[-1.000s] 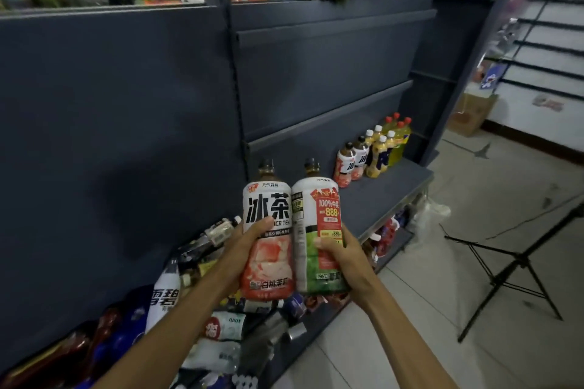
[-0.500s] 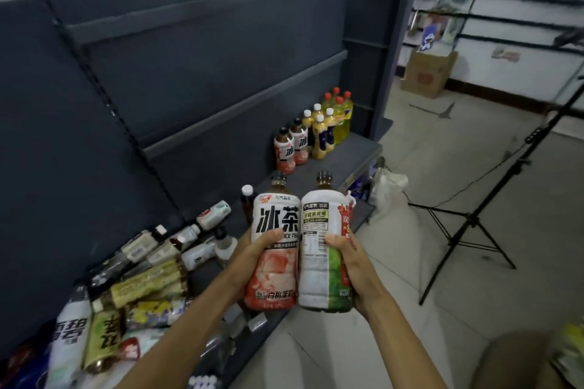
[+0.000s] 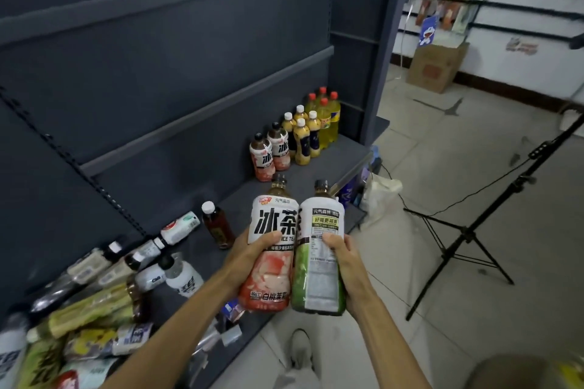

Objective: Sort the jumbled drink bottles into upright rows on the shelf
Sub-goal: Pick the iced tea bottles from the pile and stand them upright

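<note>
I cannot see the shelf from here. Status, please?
Left hand grips peach tea bottle. Right hand grips green tea bottle. Both upright, not shelved. Standing rows ahead, path clear.

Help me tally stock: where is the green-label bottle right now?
In the head view, the right hand holds the green-label bottle upright at centre, touching the peach tea bottle on its left.

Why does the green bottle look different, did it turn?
Yes. The green bottle in the right hand turned: its red promo panel faced us before, now the white back label does.
</note>
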